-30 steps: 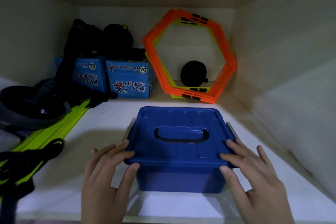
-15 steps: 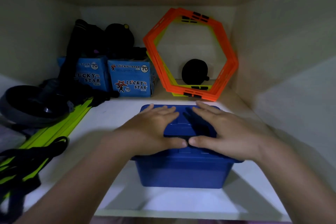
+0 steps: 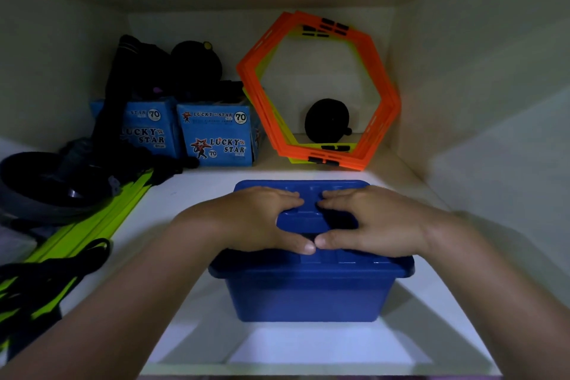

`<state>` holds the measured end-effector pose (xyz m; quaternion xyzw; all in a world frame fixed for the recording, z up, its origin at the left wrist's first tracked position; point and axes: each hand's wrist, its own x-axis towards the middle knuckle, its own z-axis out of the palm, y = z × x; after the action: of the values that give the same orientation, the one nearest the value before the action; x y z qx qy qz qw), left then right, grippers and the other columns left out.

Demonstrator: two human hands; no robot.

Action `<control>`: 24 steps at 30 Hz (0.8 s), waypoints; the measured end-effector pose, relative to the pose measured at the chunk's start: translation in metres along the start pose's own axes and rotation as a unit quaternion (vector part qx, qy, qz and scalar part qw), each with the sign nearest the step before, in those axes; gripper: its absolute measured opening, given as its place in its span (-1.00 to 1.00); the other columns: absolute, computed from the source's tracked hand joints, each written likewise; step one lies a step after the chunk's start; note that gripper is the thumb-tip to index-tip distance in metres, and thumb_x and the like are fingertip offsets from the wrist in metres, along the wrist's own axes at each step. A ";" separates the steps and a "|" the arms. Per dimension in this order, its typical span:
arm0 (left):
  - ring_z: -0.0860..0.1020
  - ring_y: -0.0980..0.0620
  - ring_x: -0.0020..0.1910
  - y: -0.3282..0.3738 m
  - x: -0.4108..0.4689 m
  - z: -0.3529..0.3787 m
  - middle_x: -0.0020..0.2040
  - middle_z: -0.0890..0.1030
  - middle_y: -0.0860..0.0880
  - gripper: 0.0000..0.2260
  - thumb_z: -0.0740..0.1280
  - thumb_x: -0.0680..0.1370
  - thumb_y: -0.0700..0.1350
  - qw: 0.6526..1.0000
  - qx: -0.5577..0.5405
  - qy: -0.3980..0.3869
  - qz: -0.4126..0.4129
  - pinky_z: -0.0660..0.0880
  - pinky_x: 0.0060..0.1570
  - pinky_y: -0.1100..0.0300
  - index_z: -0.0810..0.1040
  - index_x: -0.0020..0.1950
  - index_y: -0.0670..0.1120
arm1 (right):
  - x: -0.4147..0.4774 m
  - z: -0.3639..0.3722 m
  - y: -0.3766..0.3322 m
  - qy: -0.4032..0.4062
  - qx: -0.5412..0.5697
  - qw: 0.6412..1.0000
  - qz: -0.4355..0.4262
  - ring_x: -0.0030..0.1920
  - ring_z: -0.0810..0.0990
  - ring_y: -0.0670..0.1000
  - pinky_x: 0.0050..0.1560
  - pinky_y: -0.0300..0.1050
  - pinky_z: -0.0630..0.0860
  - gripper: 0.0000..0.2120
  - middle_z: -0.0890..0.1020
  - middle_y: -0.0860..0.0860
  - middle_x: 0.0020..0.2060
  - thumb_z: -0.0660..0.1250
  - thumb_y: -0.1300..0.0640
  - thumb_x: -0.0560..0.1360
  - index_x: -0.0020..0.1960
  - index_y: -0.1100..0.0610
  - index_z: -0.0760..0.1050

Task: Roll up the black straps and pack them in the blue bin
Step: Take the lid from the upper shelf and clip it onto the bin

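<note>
The blue bin (image 3: pixel 305 296) stands on the white shelf with its lid (image 3: pixel 364 262) on. My left hand (image 3: pixel 259 219) and right hand (image 3: pixel 370 222) lie side by side on the lid. Their fingers curl over the far side of the lid handle (image 3: pixel 303 220), and the thumbs meet at its near side. A rolled black strap (image 3: pixel 327 119) sits at the back wall behind the hexagon rings. Loose black straps (image 3: pixel 46 274) lie at the shelf's front left. The bin's inside is hidden.
Orange and yellow hexagon rings (image 3: pixel 256 92) lean on the back wall. Two blue Lucky Star boxes (image 3: pixel 216 139) stand at the back left with dark gear on top. A black wheel (image 3: pixel 34 185) and neon green slats (image 3: pixel 92 222) fill the left. The cupboard wall (image 3: pixel 493 133) closes the right.
My hands left the lid's front corners and came together on top, then curled around the handle. The bin slid slightly deeper onto the shelf.
</note>
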<state>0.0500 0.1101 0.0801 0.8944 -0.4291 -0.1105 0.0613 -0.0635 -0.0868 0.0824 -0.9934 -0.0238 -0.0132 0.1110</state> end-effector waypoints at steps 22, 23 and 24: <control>0.31 0.06 0.43 0.106 0.039 -0.015 0.48 0.36 0.03 -0.24 0.35 0.40 0.37 0.990 0.127 -0.020 0.060 0.28 0.36 0.15 0.35 0.48 -0.01 | -0.037 0.094 0.083 0.143 0.853 0.468 0.180 -0.42 0.62 0.02 -0.29 -0.17 0.62 -0.82 0.59 0.04 -0.36 0.23 0.08 0.57 -0.02 0.17 0.54; 0.31 0.06 0.44 0.107 0.042 -0.013 0.49 0.35 0.03 -0.22 0.35 0.40 0.38 0.989 0.135 -0.033 0.051 0.28 0.37 0.14 0.33 0.49 -0.01 | -0.037 0.093 0.079 0.127 0.861 0.464 0.167 -0.46 0.60 -0.01 -0.32 -0.18 0.61 -0.84 0.57 0.02 -0.39 0.22 0.09 0.58 -0.04 0.15 0.52; 0.30 0.06 0.46 0.107 0.044 -0.013 0.51 0.34 0.04 -0.20 0.34 0.39 0.39 0.989 0.135 -0.045 0.042 0.28 0.38 0.14 0.32 0.51 0.00 | -0.037 0.092 0.077 0.117 0.866 0.459 0.159 -0.50 0.59 -0.02 -0.36 -0.20 0.61 -0.84 0.57 0.01 -0.44 0.21 0.10 0.59 -0.06 0.14 0.51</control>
<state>-0.0010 0.0085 0.1077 0.8696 -0.4797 -0.0893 -0.0752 -0.0946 -0.1426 -0.0252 -0.3616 0.1483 -0.0844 0.9166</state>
